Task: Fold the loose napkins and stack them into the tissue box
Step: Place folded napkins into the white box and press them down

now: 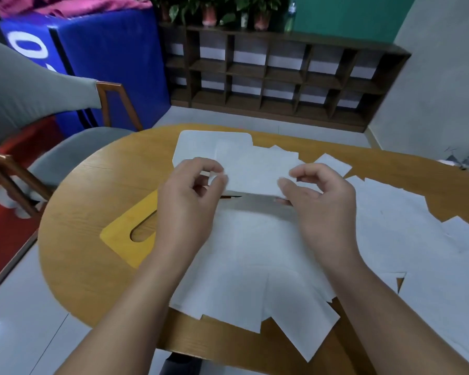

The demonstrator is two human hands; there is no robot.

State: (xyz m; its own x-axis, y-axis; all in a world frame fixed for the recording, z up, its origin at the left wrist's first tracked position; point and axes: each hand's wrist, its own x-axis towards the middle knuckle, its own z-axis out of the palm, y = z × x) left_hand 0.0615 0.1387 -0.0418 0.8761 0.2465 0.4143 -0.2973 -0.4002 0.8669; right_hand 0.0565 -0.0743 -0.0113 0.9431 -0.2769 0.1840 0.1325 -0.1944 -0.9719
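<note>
While both hands, left and right, pinch the napkin ends, uneven tension risks a skewed fold.

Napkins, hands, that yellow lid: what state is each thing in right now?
Left hand: pinches the left end of the folded napkin.
Right hand: pinches its right end.
Folded napkin: held above the table.
Loose napkins: spread flat, overlapping.
Yellow lid: lying flat on the table, slot showing.
White box: partly hidden, contents unseen.
</note>
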